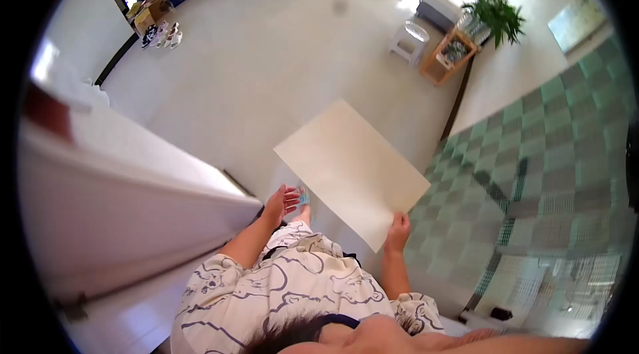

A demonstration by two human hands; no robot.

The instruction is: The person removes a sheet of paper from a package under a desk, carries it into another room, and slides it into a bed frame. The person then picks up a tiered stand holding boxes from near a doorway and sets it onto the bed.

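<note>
A large cream-coloured rectangular sheet (353, 171) is held out in front of my body, tilted above the floor. My right hand (399, 229) pinches its near right edge, close to the lower right side. My left hand (282, 202) is off the sheet, to the left of its near edge, with the fingers apart and nothing in them. Below the left hand, part of a foot in a light blue slipper (303, 197) shows.
A white door or panel (146, 201) stands close on the left. On the right is a green checkered wall (519, 147). Farther off are a white stool (409, 42), a wooden stand (449, 57), a plant (496, 15) and shoes (162, 35) by the left wall.
</note>
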